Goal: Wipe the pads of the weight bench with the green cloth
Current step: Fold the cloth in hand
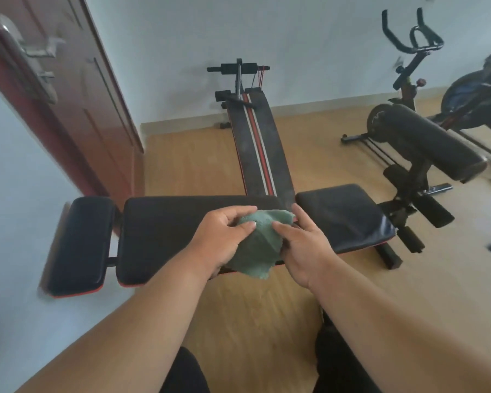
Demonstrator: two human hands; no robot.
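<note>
My hands and the cloth (253, 245) hide the worktop's (165, 234) middle; the door (54, 89) is blurred and the bike (476, 89) cut off at right.

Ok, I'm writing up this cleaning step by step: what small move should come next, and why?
Probably lower the green cloth flat onto the long middle pad. Both the left hand and right hand hold it bunched just above that pad, so it likely isn't wiping yet.
</note>
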